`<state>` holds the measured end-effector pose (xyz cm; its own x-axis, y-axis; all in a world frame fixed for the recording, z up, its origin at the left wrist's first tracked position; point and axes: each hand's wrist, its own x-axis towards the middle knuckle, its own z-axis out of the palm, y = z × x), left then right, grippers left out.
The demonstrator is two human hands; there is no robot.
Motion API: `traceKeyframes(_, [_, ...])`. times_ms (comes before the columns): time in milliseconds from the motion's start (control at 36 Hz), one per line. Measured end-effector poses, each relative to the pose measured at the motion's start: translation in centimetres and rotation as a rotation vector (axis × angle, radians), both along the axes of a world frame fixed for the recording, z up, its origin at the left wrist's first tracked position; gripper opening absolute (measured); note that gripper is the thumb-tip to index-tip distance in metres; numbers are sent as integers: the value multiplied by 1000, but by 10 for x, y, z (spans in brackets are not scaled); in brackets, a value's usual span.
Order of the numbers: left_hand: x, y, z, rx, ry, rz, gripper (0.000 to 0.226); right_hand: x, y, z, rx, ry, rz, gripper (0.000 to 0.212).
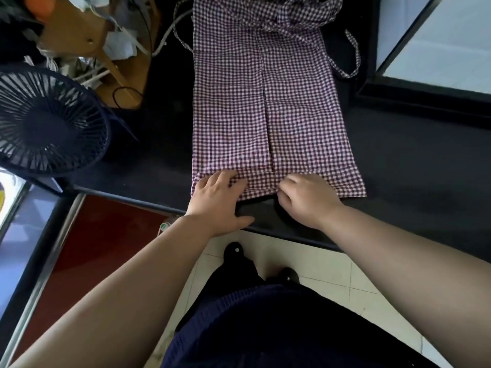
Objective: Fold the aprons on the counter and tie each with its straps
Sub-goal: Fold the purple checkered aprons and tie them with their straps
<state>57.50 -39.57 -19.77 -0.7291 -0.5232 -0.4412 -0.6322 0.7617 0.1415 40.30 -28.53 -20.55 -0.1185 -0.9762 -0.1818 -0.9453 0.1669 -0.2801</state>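
A purple-and-white checked cloth apron (265, 110) lies flat, folded lengthwise, on the black table (414, 155) in the middle of the frame. At its lower edge the left hand (216, 197) rests on the hem with fingers spread, and the right hand (305, 199) pinches the hem with curled fingers. A dark blue round fan (39, 120) stands at left.

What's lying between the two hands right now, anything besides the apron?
In the head view, only the apron hem runs between the left hand and right hand, with bare dark counter just below it.
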Motion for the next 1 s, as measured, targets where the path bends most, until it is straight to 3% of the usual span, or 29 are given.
traceKeyframes(83, [-3, -8, 6, -15, 25, -11, 59, -1, -5, 10, 60, -94, -64, 22])
traceKeyframes(139, [-6, -20, 17, 83, 49, 80, 41, -6, -8, 18, 71, -149, -54, 21])
traceKeyframes(222, [-12, -43, 32, 261, -56, 62, 25, -14, -14, 29, 138, -244, -21, 18])
traceKeyframes(278, [-14, -56, 40, 305, -119, 29, 12, -18, -16, 35, 255, -247, -8, 30])
traceKeyframes(333, [-12, -67, 43, 399, -145, 86, 15, -21, -19, 36, 379, -186, -1, 30])
traceKeyframes(389, [-7, -76, 42, 473, -147, 154, 24, -28, -22, 35, 485, -142, -42, 8])
traceKeyframes(417, [-4, -79, 40, 495, -135, 188, 24, -33, -24, 34, 520, -136, -83, 7])
traceKeyframes(528, [9, -90, 30, 540, 58, 490, 25, -54, -26, 34, 579, -112, -193, 29])
traceKeyframes(611, [25, -91, 15, 603, 290, 811, 15, -66, -24, 31, 491, -142, -300, 25])
traceKeyframes(667, [32, -88, 5, 540, 323, 892, 9, -71, -21, 27, 422, -168, -384, 22])
traceKeyframes(861, [29, -73, -8, 112, 301, 848, 30, -71, -12, 17, 361, -226, -661, 17])
traceKeyframes(1000, [30, -66, -12, 25, 262, 893, 39, -67, -14, 19, 344, -283, -799, 13])
